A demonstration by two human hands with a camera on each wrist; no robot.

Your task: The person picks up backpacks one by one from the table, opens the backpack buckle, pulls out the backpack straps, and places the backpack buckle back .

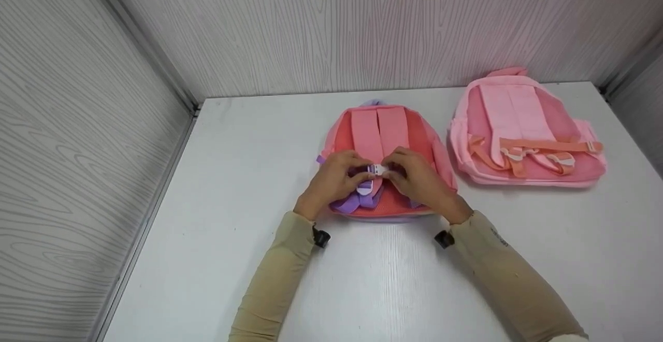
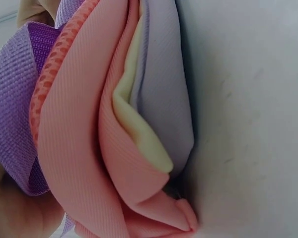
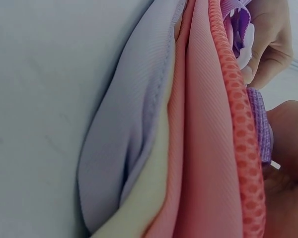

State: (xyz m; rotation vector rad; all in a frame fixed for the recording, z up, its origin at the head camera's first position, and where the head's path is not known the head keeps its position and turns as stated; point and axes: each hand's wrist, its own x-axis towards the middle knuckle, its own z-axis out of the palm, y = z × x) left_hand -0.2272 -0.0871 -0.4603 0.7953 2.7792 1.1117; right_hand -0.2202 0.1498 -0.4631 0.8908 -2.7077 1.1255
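Nearest, tan sleeves [image 1: 274,269] reach over the white counter [image 1: 222,186], a small black camera [image 1: 321,238] at each wrist. Beyond them, the left hand [image 1: 334,176] and right hand [image 1: 417,176] meet over the small coral-pink backpack [image 1: 418,124], fingers pinching opposite ends of a white plastic buckle [image 1: 377,169]; whether it is latched, I cannot tell. Below the left fingers hang purple webbing [image 1: 349,204] and a white strap adjuster [image 1: 364,188]. The backpack lies strap side up mid-counter, its lilac fabric [image 2: 164,89] underneath. Farther right, just beside it, lies a light-pink backpack [image 1: 518,177] with orange webbing [image 1: 549,145]. Behind both stands a wood-grain wall panel [image 1: 311,31].
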